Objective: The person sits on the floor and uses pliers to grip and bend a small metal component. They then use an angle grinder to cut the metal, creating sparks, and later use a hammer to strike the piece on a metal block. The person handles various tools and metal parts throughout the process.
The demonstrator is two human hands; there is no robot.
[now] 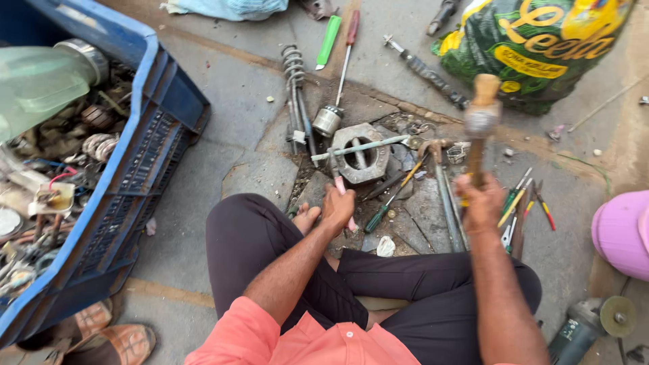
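My left hand [338,206] grips a pink-handled tool [343,192] whose metal tip reaches toward a large hexagonal metal nut [373,165] on the stone floor. A thin steel rod [362,147] lies across the nut's hole. My right hand [481,201] holds a wooden-handled hammer [481,115] raised upright, its metal head blurred above the floor to the right of the nut. I sit cross-legged in dark trousers and an orange shirt, my bare foot [305,217] just left of my left hand.
A blue plastic crate [145,149] of scrap parts stands at the left. Screwdrivers, pliers [522,203], a coil spring [293,67] and a small metal cylinder [328,120] lie around. A printed green sack [534,47] sits behind, a pink bucket [622,233] right, an angle grinder [585,328] bottom right.
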